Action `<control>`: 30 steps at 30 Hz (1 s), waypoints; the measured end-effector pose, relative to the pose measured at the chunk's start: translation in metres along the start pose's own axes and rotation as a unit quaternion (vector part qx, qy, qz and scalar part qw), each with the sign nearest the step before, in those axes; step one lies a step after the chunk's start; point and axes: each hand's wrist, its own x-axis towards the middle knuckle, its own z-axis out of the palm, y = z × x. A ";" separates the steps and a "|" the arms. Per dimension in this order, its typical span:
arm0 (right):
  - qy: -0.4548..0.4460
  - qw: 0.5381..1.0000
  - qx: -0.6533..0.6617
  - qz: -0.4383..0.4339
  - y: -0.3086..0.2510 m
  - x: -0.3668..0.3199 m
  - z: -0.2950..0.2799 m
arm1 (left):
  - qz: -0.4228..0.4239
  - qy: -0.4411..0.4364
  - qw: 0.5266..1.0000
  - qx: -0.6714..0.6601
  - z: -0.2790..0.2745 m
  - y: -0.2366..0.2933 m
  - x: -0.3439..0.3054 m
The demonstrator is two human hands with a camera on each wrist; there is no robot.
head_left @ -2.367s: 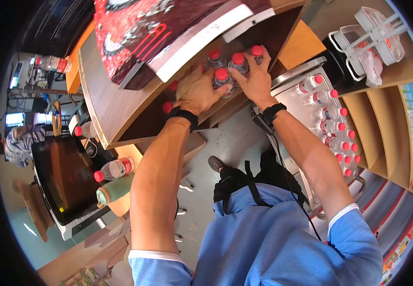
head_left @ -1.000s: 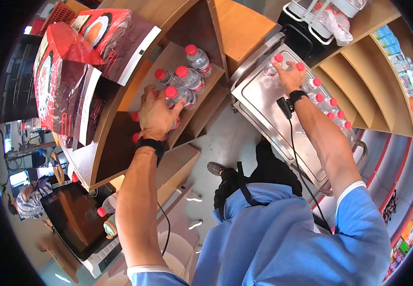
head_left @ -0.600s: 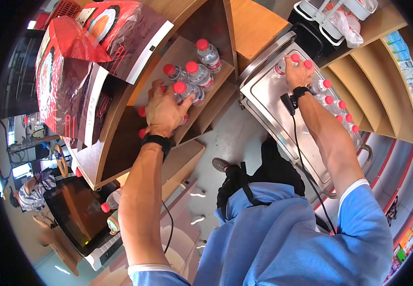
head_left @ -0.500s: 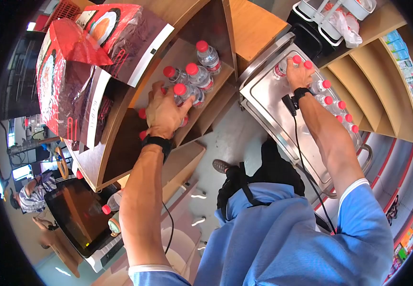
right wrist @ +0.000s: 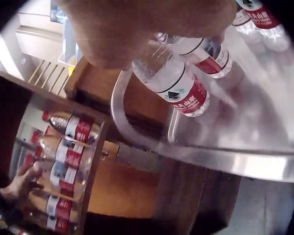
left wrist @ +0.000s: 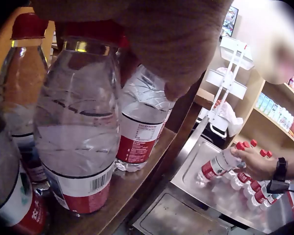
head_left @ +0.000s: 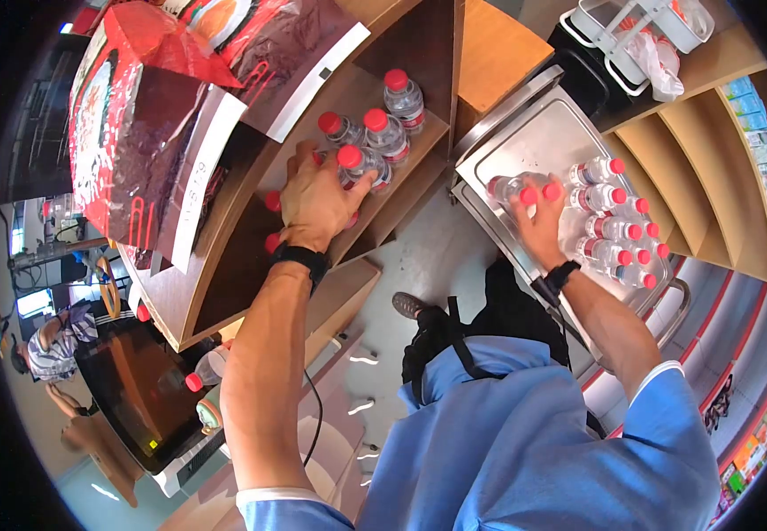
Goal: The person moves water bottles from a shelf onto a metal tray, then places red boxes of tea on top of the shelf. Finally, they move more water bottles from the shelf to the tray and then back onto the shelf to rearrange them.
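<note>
A brown wood-grain shelf unit (head_left: 167, 305) stands to the person's left, glossy red plastic bags (head_left: 140, 133) on its top. Inside, small clear plastic water bottles (head_left: 387, 137) stand upright in a group, tapering to the neck, close to the compartment's front edge (head_left: 423, 142). A gap of grey floor (head_left: 419, 239) separates it from the silver metal trolley (head_left: 574, 124), which has a raised rim; a stretch of steel shows between its far end and the bottles there. Over the shelf group lies the left hand (head_left: 317, 199), fingers apart, thumb against the nearest bottle (whether it pinches a cap beneath, I cannot tell). Above the trolley, the right hand (head_left: 541, 226) grips one clear bottle (right wrist: 186, 93) around its upper part; a second clear bottle (right wrist: 215, 61) is just beside it, also under the hand. A cluster of matching bottles (head_left: 609, 226) stands right of that hand. Smallest are the white-and-red wraparound labels (left wrist: 137, 139) and round red caps (head_left: 395, 80).
</note>
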 end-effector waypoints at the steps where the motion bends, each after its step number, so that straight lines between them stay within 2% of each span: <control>1: -0.015 1.000 0.020 -0.002 -0.005 -0.010 0.002 | 0.001 0.002 1.000 0.011 0.000 0.001 0.000; 3: -0.032 0.999 0.042 0.003 -0.022 -0.030 0.005 | 0.003 -0.004 1.000 0.024 -0.001 0.002 0.000; 5: -0.071 0.993 0.066 -0.061 -0.046 -0.044 0.006 | 0.000 -0.009 1.000 0.015 -0.002 0.002 0.000; 6: -0.072 0.994 0.068 -0.054 -0.050 -0.050 0.012 | 0.003 -0.015 1.000 0.019 -0.001 0.001 0.000; 8: -0.147 0.975 0.084 -0.140 -0.056 -0.059 0.024 | 0.003 -0.023 0.999 0.037 0.002 0.001 0.002; 10: -0.157 0.977 0.103 -0.105 -0.062 -0.072 0.046 | 0.003 -0.026 0.999 0.032 -0.003 0.006 0.002; 12: -0.239 0.961 0.120 -0.077 -0.064 -0.084 0.071 | 0.006 -0.032 0.999 0.032 -0.001 0.004 0.003; 14: -0.262 0.956 0.130 -0.034 -0.066 -0.097 0.098 | 0.031 0.006 0.999 0.028 0.008 -0.003 0.003; 16: -0.275 0.952 0.112 -0.068 -0.064 -0.102 0.137 | 0.046 0.008 0.998 0.034 0.010 -0.005 0.004; 17: -0.290 0.951 0.091 -0.057 -0.067 -0.102 0.157 | 0.055 0.019 0.998 0.033 0.011 -0.006 0.005; 22: -0.240 0.965 0.108 0.017 -0.091 -0.089 0.267 | 0.058 -0.001 0.995 0.076 0.010 -0.002 0.005; 24: -0.178 0.981 0.074 -0.036 -0.095 -0.085 0.311 | 0.070 0.019 0.996 0.054 0.013 -0.004 0.006; 25: -0.222 0.972 0.067 -0.035 -0.096 -0.083 0.328 | 0.055 0.009 0.998 0.040 0.013 0.001 0.008; 26: -0.223 0.972 0.076 -0.012 -0.097 -0.083 0.343 | 0.068 -0.011 0.997 0.047 0.014 0.002 0.008; 28: -0.343 0.937 0.034 -0.055 -0.094 -0.086 0.371 | 0.054 -0.001 0.998 0.028 0.015 0.000 0.006; 30: -0.358 0.932 0.049 -0.039 -0.098 -0.088 0.388 | 0.036 -0.013 0.999 -0.013 0.018 -0.002 0.006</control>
